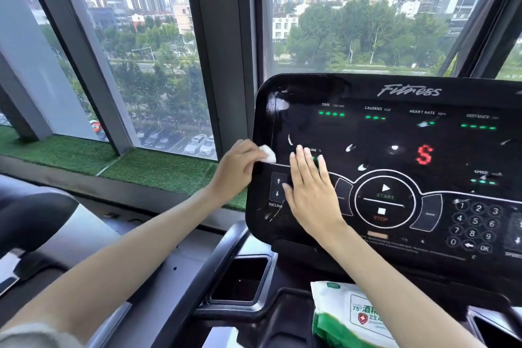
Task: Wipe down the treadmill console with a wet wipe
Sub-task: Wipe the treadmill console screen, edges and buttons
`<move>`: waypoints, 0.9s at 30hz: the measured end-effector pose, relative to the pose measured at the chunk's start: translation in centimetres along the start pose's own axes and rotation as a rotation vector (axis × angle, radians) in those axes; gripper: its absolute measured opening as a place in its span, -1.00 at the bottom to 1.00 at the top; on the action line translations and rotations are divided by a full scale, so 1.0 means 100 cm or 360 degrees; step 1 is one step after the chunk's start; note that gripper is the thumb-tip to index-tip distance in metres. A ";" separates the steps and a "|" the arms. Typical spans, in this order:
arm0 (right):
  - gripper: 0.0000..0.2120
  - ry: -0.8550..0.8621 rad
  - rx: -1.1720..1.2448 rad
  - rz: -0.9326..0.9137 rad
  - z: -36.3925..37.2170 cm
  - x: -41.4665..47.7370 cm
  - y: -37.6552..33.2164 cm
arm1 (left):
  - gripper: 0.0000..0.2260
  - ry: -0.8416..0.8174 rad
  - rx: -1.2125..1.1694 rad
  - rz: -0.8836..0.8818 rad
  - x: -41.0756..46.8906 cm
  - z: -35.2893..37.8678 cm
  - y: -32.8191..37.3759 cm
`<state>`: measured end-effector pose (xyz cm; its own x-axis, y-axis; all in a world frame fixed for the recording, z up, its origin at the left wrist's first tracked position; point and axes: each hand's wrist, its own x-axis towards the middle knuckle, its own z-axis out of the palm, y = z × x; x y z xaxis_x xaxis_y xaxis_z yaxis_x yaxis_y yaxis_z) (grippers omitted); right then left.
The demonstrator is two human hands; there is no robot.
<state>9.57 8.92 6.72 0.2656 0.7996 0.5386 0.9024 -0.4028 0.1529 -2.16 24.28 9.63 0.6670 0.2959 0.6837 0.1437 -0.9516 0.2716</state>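
While my left hand (240, 167) pinches the bunched wet wipe (267, 154) at the console (395, 133) left edge, mid-frame, my right hand (310, 192) lies flat, empty; unwiped panel stretches rightward.

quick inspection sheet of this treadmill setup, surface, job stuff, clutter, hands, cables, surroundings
surface: black treadmill console, glossy, lit green readouts and a red figure; shiny patch at its upper left corner.
job's things: small white wet wipe at the console's left edge; wipes pack lies on the tray below the console.
clutter: empty cup holder at lower left; nothing else loose seen.
grippers: left hand pinches the wipe at the console edge; right hand lies flat, fingers spread, on the panel beside the incline buttons.
cables: nothing seen.
surroundings: large windows onto towers, trees and parked cars; green turf strip along the sill.
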 end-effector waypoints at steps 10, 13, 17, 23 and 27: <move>-0.45 0.0047 -0.0005 0.0011 0.006 0.000 -0.003 | -0.79 0.0158 -0.0013 -0.0167 0.002 0.004 -0.006; -0.45 0.0067 -0.0015 0.0001 0.008 0.001 -0.002 | -0.76 -0.0027 0.0006 0.0097 -0.035 0.013 -0.003; -0.45 0.0067 -0.0046 -0.0010 0.008 0.001 -0.002 | -0.76 -0.0123 -0.0067 0.0138 -0.040 0.014 -0.007; -0.45 0.0088 -0.0035 0.0015 0.010 0.001 -0.004 | -0.73 0.0223 -0.0056 -0.0122 -0.023 0.022 -0.003; -0.46 0.0085 -0.0088 -0.0014 0.011 0.000 0.000 | -0.72 -0.0066 -0.0070 0.0185 -0.069 0.029 -0.001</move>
<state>9.98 9.37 5.77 0.2381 0.7789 0.5802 0.8841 -0.4211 0.2025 -4.71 22.08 2.92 0.7070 0.1791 0.6841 0.0320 -0.9745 0.2220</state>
